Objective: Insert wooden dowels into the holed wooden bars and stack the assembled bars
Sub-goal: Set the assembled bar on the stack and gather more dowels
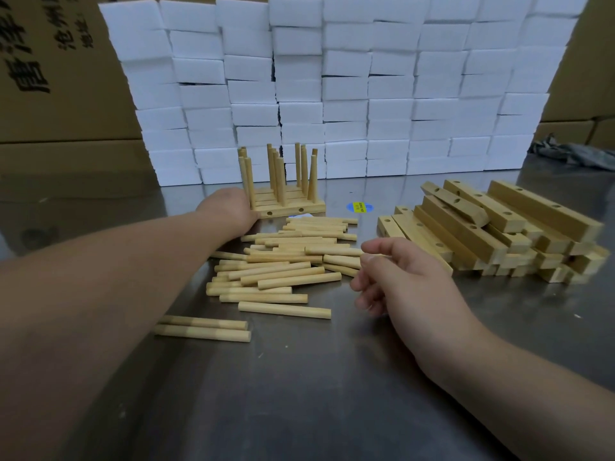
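Note:
Several assembled bars (293,207) lie side by side at the table's middle back, each with upright dowels (279,174) standing in it. My left hand (229,209) rests against the left end of that group, its fingers hidden behind the wrist. A loose heap of wooden dowels (286,261) lies in front of it. At the right sits a pile of holed wooden bars (492,231). My right hand (396,277) hovers at the right edge of the dowel heap, fingers loosely curled, holding nothing.
The steel table (299,394) reflects light. A wall of white foam blocks (332,84) stands behind the work. Cardboard boxes (60,78) rise at the left and right. A blue and yellow sticker (359,206) lies on the table; dark crumpled material (572,154) sits far right.

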